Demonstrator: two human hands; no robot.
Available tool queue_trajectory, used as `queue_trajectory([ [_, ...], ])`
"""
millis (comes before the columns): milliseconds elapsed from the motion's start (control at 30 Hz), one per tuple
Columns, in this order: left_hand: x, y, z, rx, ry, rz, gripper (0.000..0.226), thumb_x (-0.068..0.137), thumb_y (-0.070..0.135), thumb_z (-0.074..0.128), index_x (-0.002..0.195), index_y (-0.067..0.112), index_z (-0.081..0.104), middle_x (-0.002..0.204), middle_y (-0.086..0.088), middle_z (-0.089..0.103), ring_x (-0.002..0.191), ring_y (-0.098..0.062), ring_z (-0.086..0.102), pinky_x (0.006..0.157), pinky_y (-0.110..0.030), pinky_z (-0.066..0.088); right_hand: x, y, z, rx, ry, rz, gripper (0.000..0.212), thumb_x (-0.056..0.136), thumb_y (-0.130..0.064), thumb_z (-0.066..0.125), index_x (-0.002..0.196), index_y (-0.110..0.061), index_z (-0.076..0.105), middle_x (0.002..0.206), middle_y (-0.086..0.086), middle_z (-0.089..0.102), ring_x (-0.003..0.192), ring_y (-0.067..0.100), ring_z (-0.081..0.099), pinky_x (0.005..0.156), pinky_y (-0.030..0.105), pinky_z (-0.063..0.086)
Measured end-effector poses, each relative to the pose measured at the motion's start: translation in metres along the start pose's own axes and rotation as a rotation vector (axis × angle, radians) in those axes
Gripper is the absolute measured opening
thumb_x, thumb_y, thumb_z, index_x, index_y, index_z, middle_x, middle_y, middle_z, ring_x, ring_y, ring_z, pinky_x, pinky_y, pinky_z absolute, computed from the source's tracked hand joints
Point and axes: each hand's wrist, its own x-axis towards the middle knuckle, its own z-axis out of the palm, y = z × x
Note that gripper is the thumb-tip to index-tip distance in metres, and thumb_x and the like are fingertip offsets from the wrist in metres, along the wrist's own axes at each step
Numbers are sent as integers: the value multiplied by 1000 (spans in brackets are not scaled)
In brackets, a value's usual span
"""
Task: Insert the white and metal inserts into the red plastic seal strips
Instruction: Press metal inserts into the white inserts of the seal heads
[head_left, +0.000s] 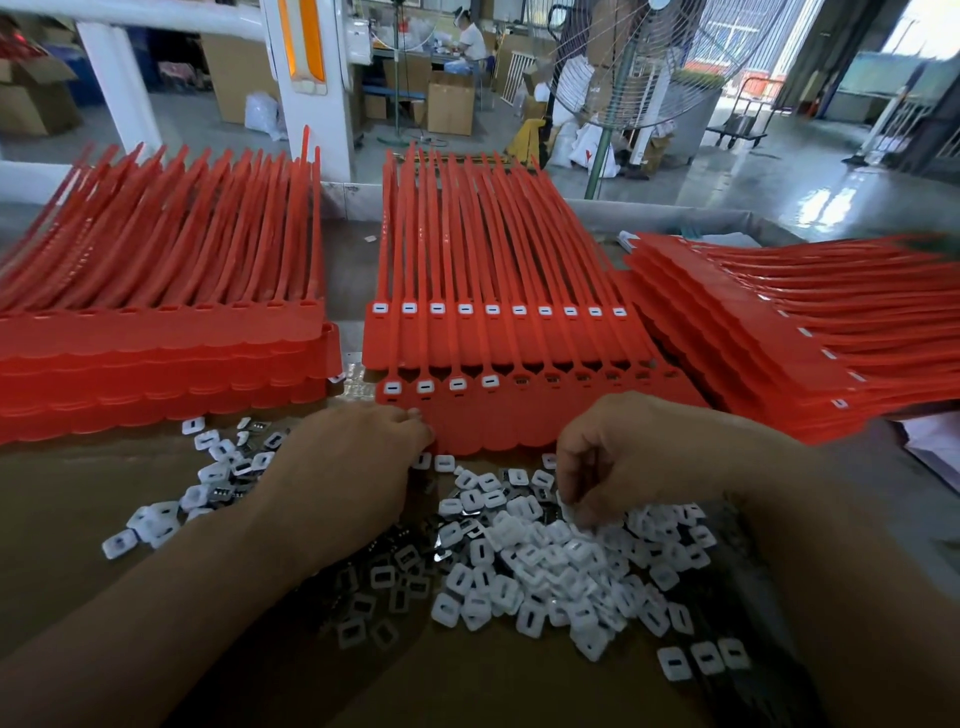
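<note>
a: what do the red seal strips (519, 426) look like?
b: joined side by side in one sheet, lying mid-table (104, 493); four sockets at its left are filled white, the rest are bare
a: which way do they run?
b: long axis away from the person, flat tags near, thin tails far
a: and the hands?
b: left hand (353, 467) fingers bunched at the sheet's near left corner, can't tell if gripping; right hand (623, 457) fingertips curled down, pinching into the inserts (545, 566) heaped just before the sheet
</note>
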Motion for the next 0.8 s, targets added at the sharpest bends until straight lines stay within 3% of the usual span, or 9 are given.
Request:
queue_trajectory([
  [233,0,1,-1,-23,-3,-2,41,89,19,37,128,30,45,130,13,50,117,-7,47,93,-24,41,1,-1,1,-1,-11,17,16,75,-16,75,84,-24,64,79,-7,69,69,0,63,66,20,53],
  [433,0,1,-1,-20,0,-2,43,91,20,35,133,29,40,133,13,47,121,-6,44,95,-24,39,2,-2,1,2,-14,12,18,74,-16,75,78,-27,62,69,-15,65,62,-5,60,55,9,47],
  [600,0,1,-1,-24,-5,-2,42,91,20,35,131,29,42,132,12,48,119,-7,46,95,-25,41,1,-1,2,17,-22,-12,15,75,-17,75,85,-23,66,75,-11,66,64,-4,60,58,10,48],
  [733,1,0,0,-24,-2,0,42,90,19,36,130,30,42,133,14,47,120,-6,45,95,-23,39,0,-1,-1,43,-28,-42,11,80,-17,70,90,-22,70,59,-28,60,54,-13,54,50,4,39],
  [800,2,0,1,-21,-5,-4,43,90,20,36,132,30,41,134,14,46,121,-6,44,95,-23,38,0,-1,-3,76,-14,-71,10,81,-15,69,87,-23,70,61,-28,61,55,-12,56,52,5,40],
])
